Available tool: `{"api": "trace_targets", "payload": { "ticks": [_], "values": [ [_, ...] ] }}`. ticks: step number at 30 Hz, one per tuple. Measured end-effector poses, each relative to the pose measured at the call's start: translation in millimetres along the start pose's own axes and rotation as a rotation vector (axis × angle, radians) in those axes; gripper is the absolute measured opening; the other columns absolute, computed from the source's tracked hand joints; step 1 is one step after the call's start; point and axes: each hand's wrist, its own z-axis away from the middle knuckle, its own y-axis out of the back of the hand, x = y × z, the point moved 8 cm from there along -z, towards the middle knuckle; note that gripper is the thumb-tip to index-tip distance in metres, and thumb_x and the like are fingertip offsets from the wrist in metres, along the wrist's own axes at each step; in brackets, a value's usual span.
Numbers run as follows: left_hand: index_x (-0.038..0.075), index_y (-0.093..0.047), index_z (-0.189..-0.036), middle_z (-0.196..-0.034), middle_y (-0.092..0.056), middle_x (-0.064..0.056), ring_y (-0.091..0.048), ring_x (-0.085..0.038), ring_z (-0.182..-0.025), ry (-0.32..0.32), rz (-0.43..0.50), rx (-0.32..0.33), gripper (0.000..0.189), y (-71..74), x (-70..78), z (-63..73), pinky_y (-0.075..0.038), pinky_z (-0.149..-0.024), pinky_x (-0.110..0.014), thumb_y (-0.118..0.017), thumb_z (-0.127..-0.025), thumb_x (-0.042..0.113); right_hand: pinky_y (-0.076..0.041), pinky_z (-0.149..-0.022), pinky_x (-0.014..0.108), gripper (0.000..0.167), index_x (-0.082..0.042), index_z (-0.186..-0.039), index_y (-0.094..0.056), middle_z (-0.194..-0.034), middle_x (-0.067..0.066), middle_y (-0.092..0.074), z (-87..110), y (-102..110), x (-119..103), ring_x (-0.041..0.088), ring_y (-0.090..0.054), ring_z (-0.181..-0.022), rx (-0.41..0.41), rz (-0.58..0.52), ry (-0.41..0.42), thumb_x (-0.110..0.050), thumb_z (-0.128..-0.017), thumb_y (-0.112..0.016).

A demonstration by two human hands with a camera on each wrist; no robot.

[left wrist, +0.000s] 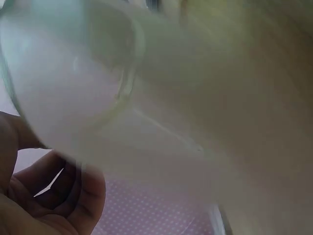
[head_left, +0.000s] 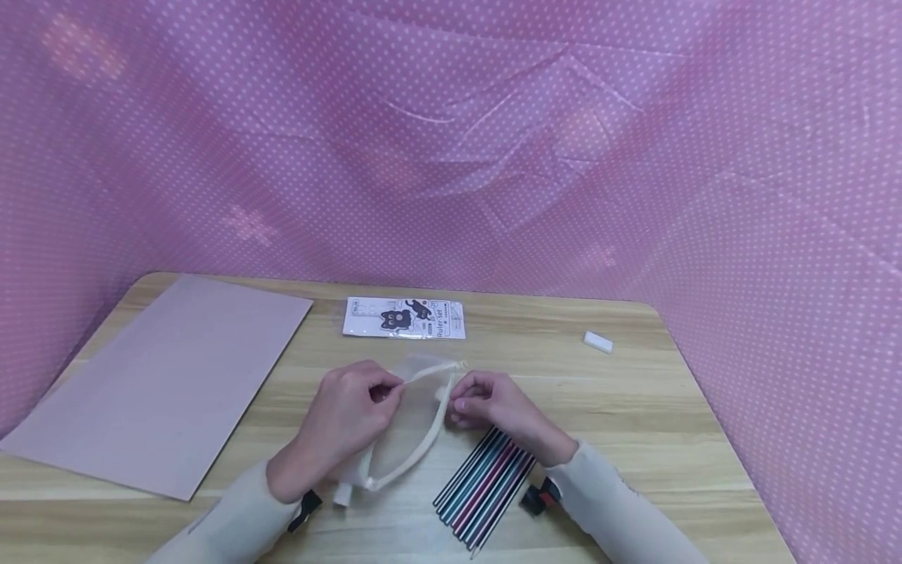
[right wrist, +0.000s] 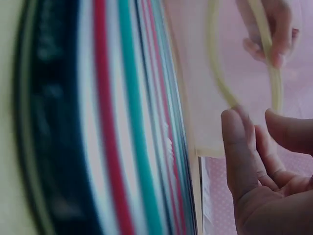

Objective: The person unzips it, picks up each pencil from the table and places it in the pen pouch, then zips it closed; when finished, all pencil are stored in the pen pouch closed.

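Pouch [head_left: 403,427], see-through with a cream rim [head_left: 427,444], was between the two hands: just right of the left hand [head_left: 355,407] and just left of the right hand [head_left: 489,403], neither clearly nearer. Its mouth gaped, the long axis slanting from a near end on the body side of the left hand to a far end slightly beyond the right hand's fingertips. The left hand was narrowed to a pinch, thumb against finger, on the rim's left side. The right hand met the opposite side; the right wrist view showed one tip against the rim with another just behind, judged a light pinch, other fingers bent.

Pencils [head_left: 486,489] lay side by side on the body side of the right hand, roughly parallel to the mouth, their far ends passing under that hand; it was plainly the nearer one. Whether it touched them could not be told. A small white piece [head_left: 343,493] showed on the body side of the left hand, by the pouch's near end; whether it belonged to the pouch was unclear.

Farther out on the tabletop [head_left: 655,439], a ruler packet [head_left: 405,318] lay beyond both hands, a white block [head_left: 598,342] beyond and right of the right hand, and a sheet [head_left: 162,384] left of the left hand.
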Motion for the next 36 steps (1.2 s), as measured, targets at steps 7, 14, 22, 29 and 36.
{"api": "trace_targets", "payload": {
  "ticks": [7, 14, 22, 29, 36],
  "values": [
    [0.015, -0.080, -0.085, -0.081, -0.075, 0.001, -0.064, -0.004, -0.070, 0.046, 0.012, -0.038, 0.005, -7.8, -9.1, -0.9, -0.055, -0.063, -0.019, -0.081, -0.081, 0.013, -0.058, -0.091, 0.030, 0.030, -0.005, -0.119, -0.067, -0.114, 0.014, -0.074, 2.5, 20, -12, 0.019, -0.072, -0.101, -0.017, 0.135, 0.104, -0.016, -0.092, -0.072],
    [0.014, -0.080, -0.086, -0.081, -0.075, 0.002, -0.064, -0.004, -0.070, 0.083, 0.012, -0.033, 0.004, -7.6, -18.1, -1.8, -0.055, -0.063, -0.018, -0.080, -0.082, 0.013, -0.057, -0.091, 0.027, 0.028, -0.004, -0.118, -0.068, -0.113, 0.018, -0.073, 12.4, 29, -16, 0.023, -0.070, -0.102, -0.121, 0.305, 0.223, -0.010, -0.090, -0.071],
    [0.014, -0.080, -0.085, -0.080, -0.075, 0.001, -0.062, -0.003, -0.068, 0.093, 0.037, -0.042, 0.004, -9.4, -15.3, -0.2, -0.054, -0.062, -0.016, -0.080, -0.082, 0.011, -0.053, -0.101, 0.031, 0.034, -0.013, -0.118, -0.070, -0.117, 0.004, -0.074, 25.6, 23, -12, 0.015, -0.068, -0.109, -0.334, 0.575, 0.352, -0.009, -0.084, -0.078],
    [0.013, -0.080, -0.085, -0.079, -0.074, 0.003, -0.062, -0.002, -0.068, 0.091, 0.043, -0.037, 0.003, -7.5, -14.2, 0.2, -0.053, -0.062, -0.016, -0.079, -0.082, 0.012, -0.054, -0.101, 0.029, 0.033, -0.017, -0.115, -0.072, -0.113, -0.002, -0.076, 22.2, 18, -6, 0.010, -0.069, -0.109, -0.385, 0.615, 0.306, -0.010, -0.083, -0.080],
    [0.011, -0.079, -0.083, -0.077, -0.074, 0.004, -0.061, -0.001, -0.068, 0.073, 0.049, -0.029, 0.004, -6.0, -13.8, 0.9, -0.053, -0.062, -0.016, -0.079, -0.083, 0.015, -0.055, -0.095, 0.026, 0.032, -0.020, -0.111, -0.074, -0.109, -0.006, -0.076, 18.3, 14, 5, 0.010, -0.069, -0.103, -0.425, 0.613, 0.288, -0.005, -0.084, -0.078]
  ]
}}
